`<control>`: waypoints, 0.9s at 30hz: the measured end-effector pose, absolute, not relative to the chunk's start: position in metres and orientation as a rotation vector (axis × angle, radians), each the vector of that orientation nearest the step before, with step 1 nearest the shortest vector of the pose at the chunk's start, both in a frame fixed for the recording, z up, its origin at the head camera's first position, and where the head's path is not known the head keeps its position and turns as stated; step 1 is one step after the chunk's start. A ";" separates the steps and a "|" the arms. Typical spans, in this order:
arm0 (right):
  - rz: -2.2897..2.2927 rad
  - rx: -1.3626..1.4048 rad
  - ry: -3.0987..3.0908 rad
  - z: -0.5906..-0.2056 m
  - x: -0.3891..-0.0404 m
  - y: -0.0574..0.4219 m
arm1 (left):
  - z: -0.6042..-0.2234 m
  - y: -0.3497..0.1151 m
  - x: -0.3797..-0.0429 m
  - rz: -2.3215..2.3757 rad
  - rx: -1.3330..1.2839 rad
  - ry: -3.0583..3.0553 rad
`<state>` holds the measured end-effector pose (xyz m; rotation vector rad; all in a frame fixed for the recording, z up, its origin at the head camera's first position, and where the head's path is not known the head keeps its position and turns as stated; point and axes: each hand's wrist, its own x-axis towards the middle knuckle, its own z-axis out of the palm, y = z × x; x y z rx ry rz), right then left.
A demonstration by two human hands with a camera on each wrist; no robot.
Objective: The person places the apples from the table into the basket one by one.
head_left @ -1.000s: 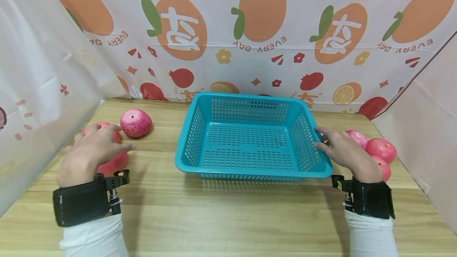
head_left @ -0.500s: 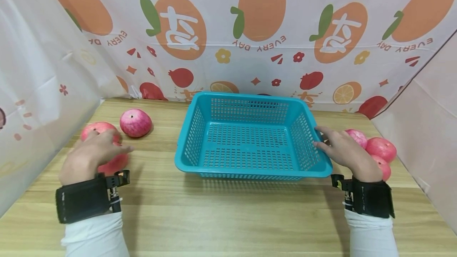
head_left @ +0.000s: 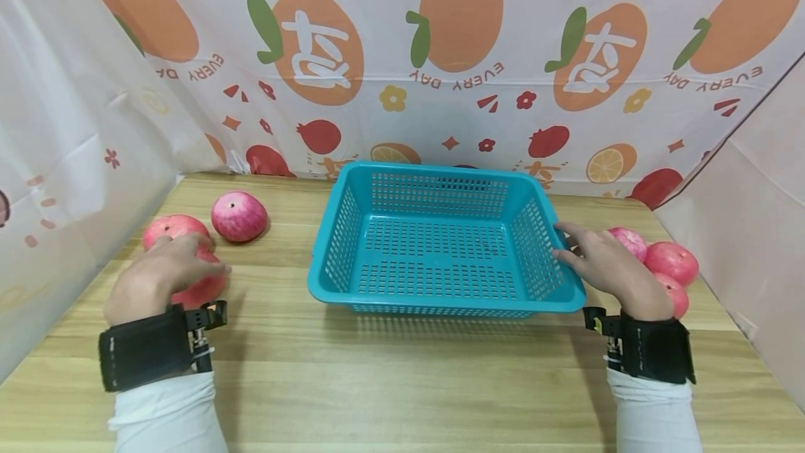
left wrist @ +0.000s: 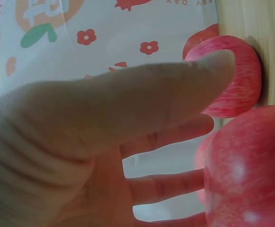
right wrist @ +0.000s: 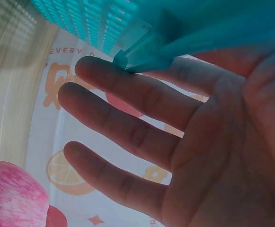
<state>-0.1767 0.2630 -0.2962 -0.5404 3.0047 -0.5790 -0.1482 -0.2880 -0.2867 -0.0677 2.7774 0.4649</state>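
My left hand [head_left: 154, 275] is over two red apples at the left of the table. One apple [head_left: 176, 227] shows beyond its fingers, another [head_left: 204, 291] under its thumb. In the left wrist view the thumb [left wrist: 142, 97] and fingers are extended, with fingertips right at the side of a large apple [left wrist: 253, 170]. A pinkish apple [head_left: 239, 217] lies just beyond. At the right, my right hand [head_left: 613, 264] rests on the side rim of a teal perforated basket [head_left: 446, 305]. Its fingers [right wrist: 128, 130] are spread and nearly straight; the rim partly hides the thumb.
Three more apples sit beside the right forearm: a pinkish one [head_left: 631, 243], a red one [head_left: 674, 264] and a partly hidden red one [head_left: 678, 298]. A fruit-printed white sheet [head_left: 377, 89] hangs behind the wooden table [head_left: 402, 383] and along its sides.
The left hand has come down and slightly back, uncovering more of the far apple, and its thumb has drawn in closer to the fingers. The right hand and basket stay put.
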 end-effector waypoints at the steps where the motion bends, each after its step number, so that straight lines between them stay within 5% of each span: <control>1: -0.579 -0.542 3.004 -0.296 -0.177 0.263 | -0.287 -0.288 -0.148 0.468 -0.085 2.767; 27: -0.586 -0.539 3.004 -0.296 -0.175 0.263 | -0.299 -0.291 -0.147 0.594 -0.227 2.685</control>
